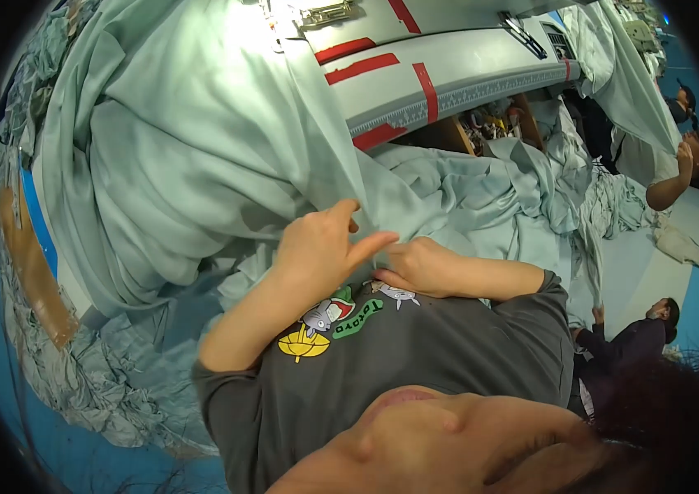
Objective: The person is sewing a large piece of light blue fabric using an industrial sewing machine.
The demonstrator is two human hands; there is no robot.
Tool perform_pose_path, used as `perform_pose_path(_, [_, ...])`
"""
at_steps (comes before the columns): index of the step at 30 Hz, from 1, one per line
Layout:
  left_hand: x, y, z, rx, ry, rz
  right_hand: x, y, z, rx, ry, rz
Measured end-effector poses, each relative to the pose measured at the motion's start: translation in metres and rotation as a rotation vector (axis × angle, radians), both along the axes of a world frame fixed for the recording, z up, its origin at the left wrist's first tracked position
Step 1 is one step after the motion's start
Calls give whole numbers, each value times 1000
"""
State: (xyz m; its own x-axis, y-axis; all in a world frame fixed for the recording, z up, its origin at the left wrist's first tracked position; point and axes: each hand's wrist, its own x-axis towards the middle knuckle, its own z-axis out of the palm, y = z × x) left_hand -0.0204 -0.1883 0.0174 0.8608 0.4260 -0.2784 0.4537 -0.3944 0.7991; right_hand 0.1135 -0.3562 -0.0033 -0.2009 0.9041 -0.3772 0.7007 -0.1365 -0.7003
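A large pale green cloth (201, 156) spreads from the sewing machine bed down toward my body in loose folds. My left hand (316, 251) is at the cloth's near edge, its thumb stretched out and apart from the bent forefinger. Its other fingers are mostly hidden. Close beside it, my right hand (425, 267) is closed, with fingers bent in at the cloth's edge in front of my shirt. The left thumb tip reaches the right hand. What lies inside the right hand's fingers is largely hidden.
Ahead is a sewing machine (464, 62) with red tape strips and a metal presser foot (329, 14). Under its ruler edge sits an open drawer (493, 128) of small items. More cloth heaps lie at left and right. Co-workers (637, 337) handle cloth at right.
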Motion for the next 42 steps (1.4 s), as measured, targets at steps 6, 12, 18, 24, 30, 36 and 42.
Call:
perform_pose_path(6, [-9, -37, -38, -318, -65, 35, 32, 14, 32, -7, -95, -166])
perform_pose_path(12, [-8, -51, -9, -320, -151, -225, 41, 53, 3, -335, 774, -562])
perform_pose_path(18, [-99, 101, -31, 820, 188, 635, 46, 32, 10, -247, 499, -433])
perform_pose_path(24, [-158, 241, -101, 1082, 316, 750, 44, 47, 41, -314, 503, -363])
perform_pose_path(30, [-148, 330, -88, 962, 371, 823, 45, 54, 42, -409, 537, -365])
perform_pose_path(36, [-96, 211, -41, 621, -173, 616, 42, 50, 31, -416, 617, -339])
perform_pose_path(42, [-140, 197, -22, 564, 135, 789, 37, 36, 29, -408, 805, -401])
